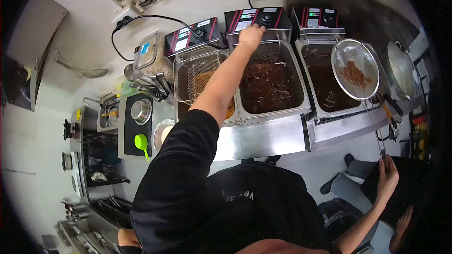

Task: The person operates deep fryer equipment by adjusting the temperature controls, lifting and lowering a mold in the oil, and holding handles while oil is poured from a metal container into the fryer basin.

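Over right fryer [329,114], strainer [355,61] pointing wallward, handle [383,154] slanting, right hand [388,178] clamping it, left hand [252,36], grip unclear.

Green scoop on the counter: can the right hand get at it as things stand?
Probably not: the right hand grips the handle of the mesh strainer, over on the far right, and the left arm stretches across between it and the green scoop.
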Demonstrator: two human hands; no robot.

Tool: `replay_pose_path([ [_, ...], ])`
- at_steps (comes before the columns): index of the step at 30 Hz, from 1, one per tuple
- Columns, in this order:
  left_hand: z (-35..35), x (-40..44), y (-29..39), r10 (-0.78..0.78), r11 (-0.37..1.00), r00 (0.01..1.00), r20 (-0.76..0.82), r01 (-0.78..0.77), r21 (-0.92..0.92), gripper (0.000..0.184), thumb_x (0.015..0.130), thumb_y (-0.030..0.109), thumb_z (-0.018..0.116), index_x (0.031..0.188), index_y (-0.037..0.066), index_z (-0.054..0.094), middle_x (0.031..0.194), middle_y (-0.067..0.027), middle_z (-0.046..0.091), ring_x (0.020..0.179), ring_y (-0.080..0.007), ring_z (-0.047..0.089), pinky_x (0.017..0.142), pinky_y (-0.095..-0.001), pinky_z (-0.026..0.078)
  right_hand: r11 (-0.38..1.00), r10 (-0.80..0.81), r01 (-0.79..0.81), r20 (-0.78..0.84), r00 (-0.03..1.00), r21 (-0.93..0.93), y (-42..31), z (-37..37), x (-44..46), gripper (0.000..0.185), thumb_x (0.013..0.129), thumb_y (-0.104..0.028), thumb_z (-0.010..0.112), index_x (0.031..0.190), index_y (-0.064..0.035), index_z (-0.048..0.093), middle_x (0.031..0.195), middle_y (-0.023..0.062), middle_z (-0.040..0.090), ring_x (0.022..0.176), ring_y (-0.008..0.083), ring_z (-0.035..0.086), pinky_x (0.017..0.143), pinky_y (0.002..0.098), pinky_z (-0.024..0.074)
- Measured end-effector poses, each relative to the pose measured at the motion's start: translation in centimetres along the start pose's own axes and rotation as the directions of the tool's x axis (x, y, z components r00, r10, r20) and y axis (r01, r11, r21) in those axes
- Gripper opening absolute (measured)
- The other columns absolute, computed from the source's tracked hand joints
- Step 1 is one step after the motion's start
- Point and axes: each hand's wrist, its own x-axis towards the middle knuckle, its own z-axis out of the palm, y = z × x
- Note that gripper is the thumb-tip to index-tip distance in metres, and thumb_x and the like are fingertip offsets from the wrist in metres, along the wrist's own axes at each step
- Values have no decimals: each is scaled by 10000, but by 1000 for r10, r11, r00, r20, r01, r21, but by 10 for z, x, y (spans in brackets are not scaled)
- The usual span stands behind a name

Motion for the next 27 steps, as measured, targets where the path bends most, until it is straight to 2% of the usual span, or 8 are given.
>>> replay_pose_path([
  [10, 3, -8, -7, 28, 996, 999, -35, -31, -84, 219, 882, 169, 537, 960, 103, 730, 1005, -141, 640, 967, -300, 652, 777, -419, 569, 999, -9, 9, 8, 1000, 52, -12, 0, -14, 353, 911, -147, 668, 1173, 87, 629, 1024, 218, 702, 942, 206, 679, 832, 317, 501],
  [14, -54, 5, 11, -160, 987, 986, 42, 160, -16, 243, 881, 183, 560, 1000, 53, 727, 1099, -189, 658, 1034, -379, 642, 865, -468, 534, 1000, 26, -26, 16, 1000, 15, -26, 8, -15, 381, 889, -199, 689, 1171, 54, 642, 961, 200, 715, 894, 201, 692, 799, 317, 504],
  [16, -87, 11, 32, -389, 816, 865, -316, 165, -554, 222, 901, 162, 554, 964, 12, 705, 950, -163, 684, 868, -336, 684, 757, -412, 537, 1000, 8, -8, -20, 1000, 1, -27, 18, -12, 385, 876, -250, 700, 1154, 14, 666, 897, 219, 706, 834, 240, 707, 751, 331, 510],
  [18, -166, -10, 77, -656, 267, 711, -255, -98, -959, 181, 899, 131, 575, 986, 13, 682, 893, -106, 665, 817, -234, 664, 735, -349, 523, 998, 43, -44, -24, 999, -34, -34, 28, -10, 391, 866, -287, 707, 1140, -10, 681, 875, 229, 698, 808, 274, 709, 725, 345, 512],
  [19, -198, -23, 98, -653, -23, 733, -190, -270, -963, 153, 870, 40, 599, 1008, 41, 665, 804, -40, 655, 695, -119, 571, 633, -266, 474, 998, 54, -55, -30, 998, -42, -32, 35, -9, 395, 861, -304, 709, 1135, -21, 688, 867, 232, 695, 800, 289, 709, 716, 352, 512],
  [22, -292, -106, 152, 14, -544, 933, -359, -294, -786, 289, 885, 102, 623, 1144, -20, 580, 945, -87, 662, 817, -158, 639, 721, -289, 517, 996, 84, -86, -50, 995, -32, -36, 49, -15, 409, 855, -317, 713, 1136, -21, 687, 842, 223, 695, 764, 277, 698, 698, 353, 507],
  [24, -325, -149, 181, 283, -766, 696, -659, -249, -592, 243, 878, 102, 607, 1094, -10, 612, 953, -98, 651, 845, -216, 633, 775, -331, 496, 995, 100, -101, -51, 994, -6, -35, 61, -22, 413, 852, -320, 716, 1138, -22, 687, 825, 217, 692, 734, 262, 688, 686, 349, 502],
  [27, -359, -207, 208, 283, -959, 422, -861, 126, -254, 200, 902, 101, 520, 993, -27, 644, 905, -120, 624, 841, -310, 600, 851, -406, 456, 989, 131, -127, -55, 990, 70, -34, 76, -34, 418, 844, -322, 728, 1142, -32, 689, 712, 177, 639, 623, 220, 597, 618, 345, 472],
])
